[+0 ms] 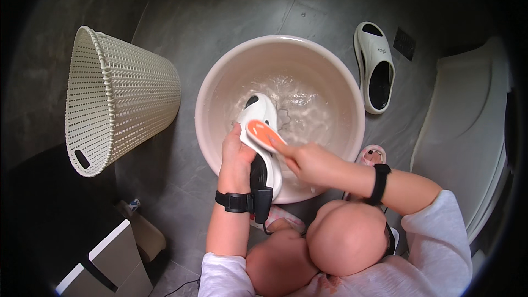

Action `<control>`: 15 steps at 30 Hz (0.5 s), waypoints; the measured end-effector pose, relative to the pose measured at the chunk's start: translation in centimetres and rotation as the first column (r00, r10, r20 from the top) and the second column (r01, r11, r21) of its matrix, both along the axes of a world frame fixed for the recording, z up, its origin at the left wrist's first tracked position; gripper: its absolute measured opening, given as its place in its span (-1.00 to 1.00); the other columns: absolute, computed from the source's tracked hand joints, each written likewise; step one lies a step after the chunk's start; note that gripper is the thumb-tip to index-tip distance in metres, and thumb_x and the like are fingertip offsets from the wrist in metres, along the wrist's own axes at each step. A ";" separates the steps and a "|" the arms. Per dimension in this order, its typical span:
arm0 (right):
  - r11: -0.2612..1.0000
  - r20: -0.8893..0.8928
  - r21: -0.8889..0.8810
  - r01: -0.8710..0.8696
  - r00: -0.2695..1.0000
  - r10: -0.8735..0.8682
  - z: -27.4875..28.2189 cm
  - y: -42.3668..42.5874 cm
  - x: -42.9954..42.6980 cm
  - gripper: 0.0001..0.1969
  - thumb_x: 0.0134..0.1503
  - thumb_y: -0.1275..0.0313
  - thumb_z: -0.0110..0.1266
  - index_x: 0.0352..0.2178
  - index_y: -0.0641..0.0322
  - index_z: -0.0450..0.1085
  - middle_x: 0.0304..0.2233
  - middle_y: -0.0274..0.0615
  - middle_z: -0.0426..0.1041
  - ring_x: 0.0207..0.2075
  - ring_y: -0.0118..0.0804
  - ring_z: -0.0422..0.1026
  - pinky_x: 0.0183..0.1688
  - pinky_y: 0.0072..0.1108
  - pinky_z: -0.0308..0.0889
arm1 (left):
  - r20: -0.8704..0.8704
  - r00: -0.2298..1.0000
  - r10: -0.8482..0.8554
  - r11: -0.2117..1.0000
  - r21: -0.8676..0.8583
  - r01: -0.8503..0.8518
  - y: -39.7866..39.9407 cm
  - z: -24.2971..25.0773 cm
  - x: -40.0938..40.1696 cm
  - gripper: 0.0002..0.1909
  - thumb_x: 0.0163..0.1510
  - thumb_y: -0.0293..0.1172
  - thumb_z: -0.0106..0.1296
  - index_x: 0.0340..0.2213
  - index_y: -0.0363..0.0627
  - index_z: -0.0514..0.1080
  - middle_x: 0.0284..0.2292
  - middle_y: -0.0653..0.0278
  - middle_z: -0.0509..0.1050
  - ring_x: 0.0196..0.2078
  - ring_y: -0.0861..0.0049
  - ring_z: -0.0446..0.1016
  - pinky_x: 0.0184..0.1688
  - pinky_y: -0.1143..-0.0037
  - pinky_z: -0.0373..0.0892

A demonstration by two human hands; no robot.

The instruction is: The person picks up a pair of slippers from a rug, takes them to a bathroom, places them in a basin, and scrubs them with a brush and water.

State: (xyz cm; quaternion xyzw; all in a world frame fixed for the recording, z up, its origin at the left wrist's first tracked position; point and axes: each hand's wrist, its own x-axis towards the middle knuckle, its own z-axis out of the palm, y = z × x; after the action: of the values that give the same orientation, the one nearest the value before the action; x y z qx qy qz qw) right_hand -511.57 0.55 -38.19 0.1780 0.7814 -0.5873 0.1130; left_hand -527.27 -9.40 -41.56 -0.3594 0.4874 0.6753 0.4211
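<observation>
A round pale pink plastic basin (pixel 280 38) with water stands on the floor before me. My left hand (pixel 238 148) holds a white clog-style shoe with black lining (pixel 264 109), its toe pointing away over the water. In my right hand (pixel 307 163) is an orange-backed brush with a white edge (pixel 260 131), lying against the shoe's upper. Its bristles are hidden underneath. The matching white and black shoe (pixel 377 66) rests on the floor, right of the basin.
At the left a white woven plastic basket (pixel 140 82) lies on its side. A dark square floor drain (pixel 404 44) is beyond the matching shoe. A white curved fixture (pixel 458 132) stands at the right. A white cabinet or box (pixel 119 255) is at the lower left, beside a beige container (pixel 146 233).
</observation>
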 end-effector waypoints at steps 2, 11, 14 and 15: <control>0.988 -0.027 0.087 0.126 0.992 -0.124 -3.1 1.1 -1.2 -0.57 0.02 0.44 -0.15 -0.01 0.06 0.19 -0.54 0.17 0.37 -0.52 0.05 0.39 -0.43 -0.30 0.28 | -0.004 1.000 -0.005 1.000 0.009 0.005 1.2 0.5 0.6 -0.57 0.19 -0.29 -0.47 -0.05 -0.40 0.11 -0.04 -0.09 0.22 0.01 0.13 0.22 0.09 0.21 0.12; 0.961 -0.104 0.084 0.262 0.962 -0.253 -4.4 1.1 -4.5 -0.57 0.03 0.43 -0.16 -0.05 0.40 0.14 -0.56 0.19 0.38 -0.51 0.13 0.39 -0.40 -0.25 0.29 | -0.046 0.995 -0.085 0.996 0.028 0.086 -1.8 1.5 -2.1 -0.39 0.16 -0.03 -0.47 -0.06 -0.42 0.13 -0.09 -0.06 0.30 -0.04 0.17 0.29 0.05 0.28 0.19; 0.982 -0.049 0.099 0.159 0.987 -0.155 -3.7 -0.4 -4.9 -0.52 0.05 0.43 -0.17 0.02 0.39 0.04 -0.60 0.20 0.37 -0.55 0.13 0.38 -0.42 -0.24 0.27 | -0.172 0.917 -0.360 0.933 -0.092 0.349 -3.6 3.1 -1.1 -0.44 0.10 0.00 -0.25 -0.07 -0.25 0.19 -0.13 0.13 0.35 -0.05 0.33 0.30 0.04 0.42 0.20; 0.984 -0.017 0.085 0.159 0.987 -0.158 -4.2 -0.6 -4.9 -0.52 0.06 0.43 -0.18 0.04 0.33 0.02 -0.61 0.21 0.36 -0.55 0.14 0.37 -0.42 -0.23 0.26 | -0.232 0.812 -0.535 0.839 -0.258 0.479 -4.2 3.5 0.1 -0.47 0.08 -0.03 -0.18 -0.07 -0.21 0.21 -0.13 0.16 0.35 -0.04 0.37 0.30 0.04 0.46 0.19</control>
State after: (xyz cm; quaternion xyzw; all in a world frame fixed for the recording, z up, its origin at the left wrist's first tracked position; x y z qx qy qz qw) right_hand -516.44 -0.08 -42.42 0.2414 0.7898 -0.5613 0.0541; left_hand -527.18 -13.59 -38.06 -0.1488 0.6840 0.5348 0.4732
